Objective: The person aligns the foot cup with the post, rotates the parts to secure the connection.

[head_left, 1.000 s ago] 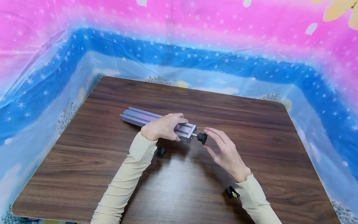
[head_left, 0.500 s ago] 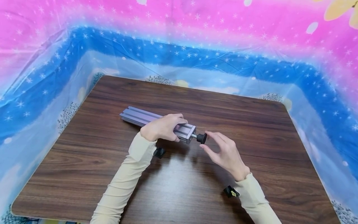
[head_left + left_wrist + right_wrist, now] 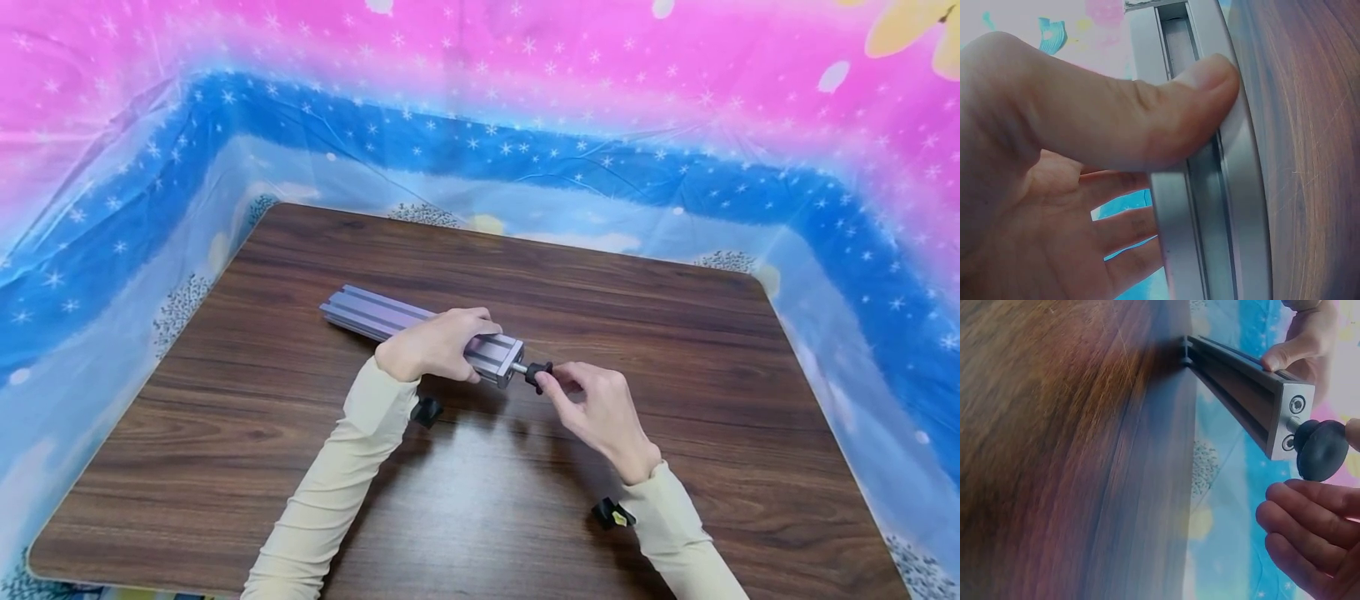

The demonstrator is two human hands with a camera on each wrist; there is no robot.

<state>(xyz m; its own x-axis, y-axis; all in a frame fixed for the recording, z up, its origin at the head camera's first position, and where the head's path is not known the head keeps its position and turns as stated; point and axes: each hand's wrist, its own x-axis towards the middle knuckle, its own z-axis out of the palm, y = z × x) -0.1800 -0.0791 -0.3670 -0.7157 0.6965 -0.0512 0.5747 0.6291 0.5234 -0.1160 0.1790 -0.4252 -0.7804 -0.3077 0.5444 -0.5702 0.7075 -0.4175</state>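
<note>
My left hand (image 3: pixel 442 343) grips a silver aluminium extrusion profile (image 3: pixel 375 310) near its right end, thumb (image 3: pixel 1191 112) lying across the slot. The profile lies tilted over the brown table, its far end pointing left. Two screws hold an end plate (image 3: pixel 1280 424) on the near end. From that plate a metal threaded stud (image 3: pixel 519 367) sticks out, bearing a black round levelling foot (image 3: pixel 1322 450). My right hand (image 3: pixel 600 408) pinches this foot between thumb and fingers in the head view. In the right wrist view the other fingertips (image 3: pixel 1272 512) curve below the disc.
Dark wood-grain table (image 3: pixel 660 333) with rounded corners lies under both hands. Behind and beside it hangs a pink and blue patterned cloth (image 3: pixel 525 150). Small black devices sit at the left wrist (image 3: pixel 427 411) and the right wrist (image 3: pixel 611 513).
My right hand, its fingers spread around the foot earlier, now has thumb and fingers closed on it and has shifted slightly left. The left hand and profile have barely moved.
</note>
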